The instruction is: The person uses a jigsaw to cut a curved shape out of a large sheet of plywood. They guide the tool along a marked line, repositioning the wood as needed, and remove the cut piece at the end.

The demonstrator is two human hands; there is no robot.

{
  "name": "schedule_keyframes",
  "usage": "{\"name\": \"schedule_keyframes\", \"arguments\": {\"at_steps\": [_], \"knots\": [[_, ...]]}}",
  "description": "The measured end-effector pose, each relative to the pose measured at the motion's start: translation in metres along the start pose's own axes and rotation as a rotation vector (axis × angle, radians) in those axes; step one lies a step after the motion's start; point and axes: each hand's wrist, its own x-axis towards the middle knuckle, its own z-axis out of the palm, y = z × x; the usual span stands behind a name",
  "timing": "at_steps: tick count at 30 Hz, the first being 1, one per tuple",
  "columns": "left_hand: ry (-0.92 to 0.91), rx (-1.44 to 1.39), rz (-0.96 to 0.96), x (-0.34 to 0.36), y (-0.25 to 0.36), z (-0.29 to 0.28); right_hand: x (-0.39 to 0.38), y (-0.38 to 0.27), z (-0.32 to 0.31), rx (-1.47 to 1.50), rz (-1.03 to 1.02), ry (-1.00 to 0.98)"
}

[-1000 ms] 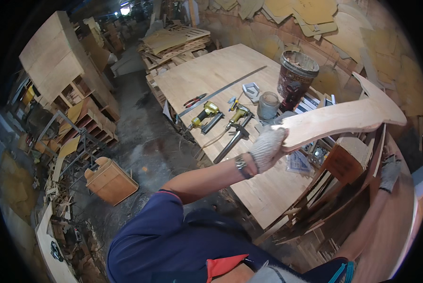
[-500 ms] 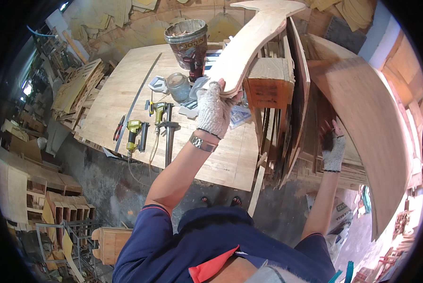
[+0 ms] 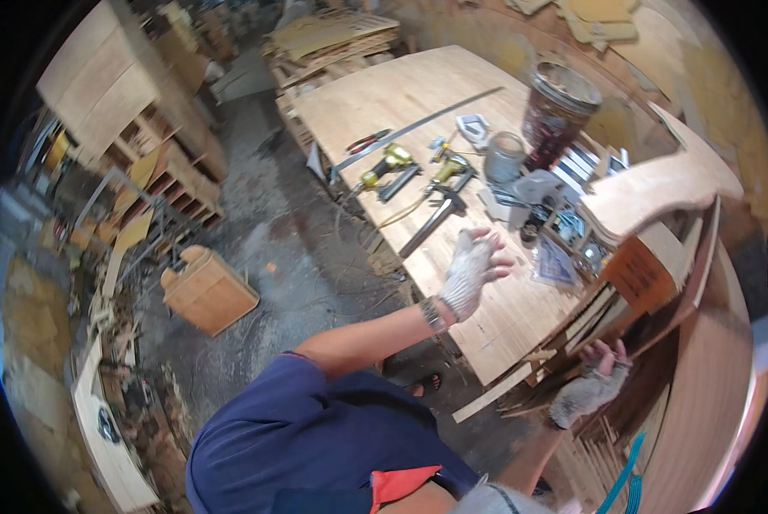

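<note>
My left hand [image 3: 477, 272], in a white knit fingerless glove, hovers over the near edge of the wooden workbench [image 3: 384, 86]. Its fingers are apart and nothing is in them. At lower right my right hand [image 3: 591, 385], gloved alike, is held with loosely bent, parted fingers beside upright boards and a large curved panel [image 3: 710, 360]; I see nothing in its grasp. A curved, flat wooden piece [image 3: 658, 188] rests on a wooden block with a reddish-brown end [image 3: 641, 276]. A clamp [image 3: 435, 221] is closest to my left hand, with two green nail guns [image 3: 393, 163] beyond it.
Farther along the bench lie pliers [image 3: 369, 141] and a long metal strip [image 3: 427, 126]. A glass jar [image 3: 506, 154] and a dark bucket [image 3: 560, 103] stand toward the back. On the floor at left sits a wooden piece [image 3: 208, 289]. A thin strip [image 3: 504, 392] juts from the bench.
My left hand has let go of the curved wooden piece and drawn back over the bench. The view has swung left. My right hand stays near the upright boards.
</note>
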Motion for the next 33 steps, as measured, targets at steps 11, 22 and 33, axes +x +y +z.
{"name": "schedule_keyframes", "arguments": {"at_steps": [11, 22, 33], "knots": [[0.824, -0.213, 0.449, -0.223, 0.122, -0.343, -0.243, -0.019, 0.187, 0.111, 0.369, -1.227], [1.483, -0.411, 0.741, -0.56, 0.134, -0.525, -0.587, -0.115, 0.314, 0.096, -0.041, -2.08], [1.724, -0.623, 1.007, -0.734, 0.092, -0.64, -0.828, -0.178, 0.363, 0.174, -0.259, -2.563]]}}
